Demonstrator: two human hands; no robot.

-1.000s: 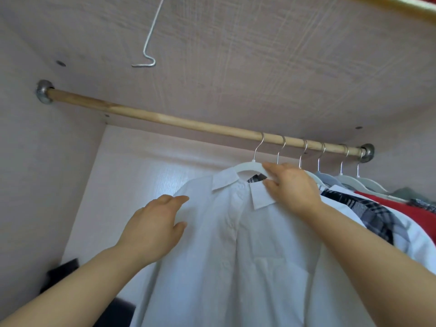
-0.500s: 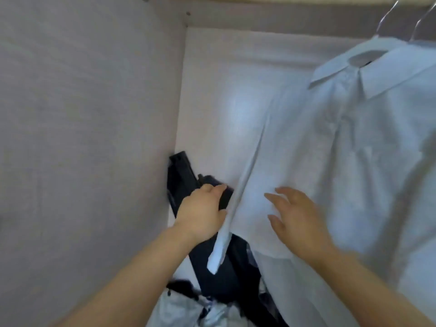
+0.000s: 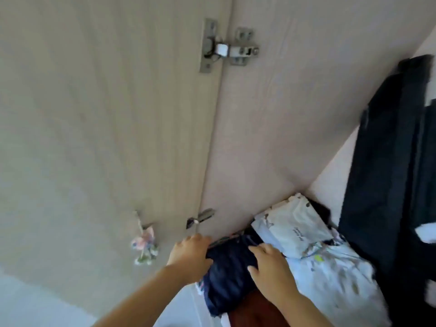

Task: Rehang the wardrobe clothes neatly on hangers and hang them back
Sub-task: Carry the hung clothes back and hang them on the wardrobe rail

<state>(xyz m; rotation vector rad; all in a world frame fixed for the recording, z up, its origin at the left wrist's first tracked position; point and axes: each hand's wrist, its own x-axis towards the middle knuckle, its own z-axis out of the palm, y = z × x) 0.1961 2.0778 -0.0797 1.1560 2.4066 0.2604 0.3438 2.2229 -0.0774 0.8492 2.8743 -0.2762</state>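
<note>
Since your head has dropped in the last half second, the white shirt on its hanger has gone out of the top of the head view, and the floor of the wardrobe now fills the lower right. Your hands, which were at the shirt's front edge, have come down onto the pile of clothes.

The navy garment lies bunched at 6 o'clock in the frame, on top of the pile. Its long axis runs from about 7 o'clock, near you, to 1 o'clock, toward the corner of the wardrobe.

Your left grip sits at the garment's 9 o'clock edge with the fingers bent over it. The blur hides whether they have closed on the cloth. Your right grip lies on the garment's 3 o'clock side, fingers spread and fairly straight, pressing on the cloth and holding nothing.

A rust-brown garment shows just beneath the navy one at 6 o'clock. A white printed fabric spreads at 4 o'clock, with a white packet on it. A dark hanging garment falls along 3 o'clock. At 12 o'clock an upper hinge joins the wardrobe door to the side panel. A small floral charm hangs on the door at 8 o'clock.
</note>
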